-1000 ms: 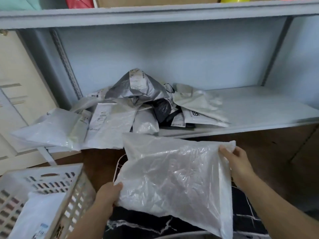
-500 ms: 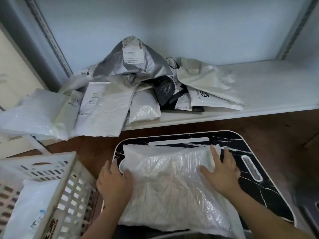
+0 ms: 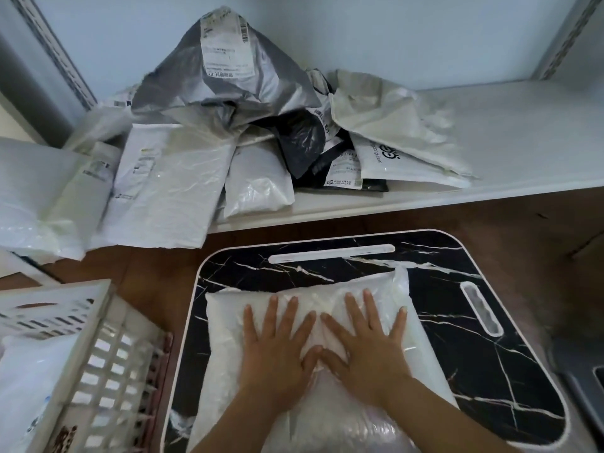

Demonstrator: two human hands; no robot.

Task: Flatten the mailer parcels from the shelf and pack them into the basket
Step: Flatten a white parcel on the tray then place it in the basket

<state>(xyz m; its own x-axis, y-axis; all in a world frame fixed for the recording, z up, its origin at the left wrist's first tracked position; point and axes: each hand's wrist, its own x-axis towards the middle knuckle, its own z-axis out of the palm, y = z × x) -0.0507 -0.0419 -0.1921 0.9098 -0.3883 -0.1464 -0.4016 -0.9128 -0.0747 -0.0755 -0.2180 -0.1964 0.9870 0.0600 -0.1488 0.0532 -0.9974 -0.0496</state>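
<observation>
White plastic mailer parcel (image 3: pixel 294 322) lies flat on the black marble-patterned board (image 3: pixel 490 371). Left hand (image 3: pixel 277 351) and right hand (image 3: pixel 369 344) press down on the parcel's middle side by side, fingers straight and spread, thumbs touching, gripping nothing. Left of the board stands a white slotted basket (image 3: pixel 108 354) holding one white parcel (image 3: pixel 23 397). Beyond the board, a pale shelf (image 3: pixel 523 142) carries a heap of grey, white and black mailers (image 3: pixel 228 125).
</observation>
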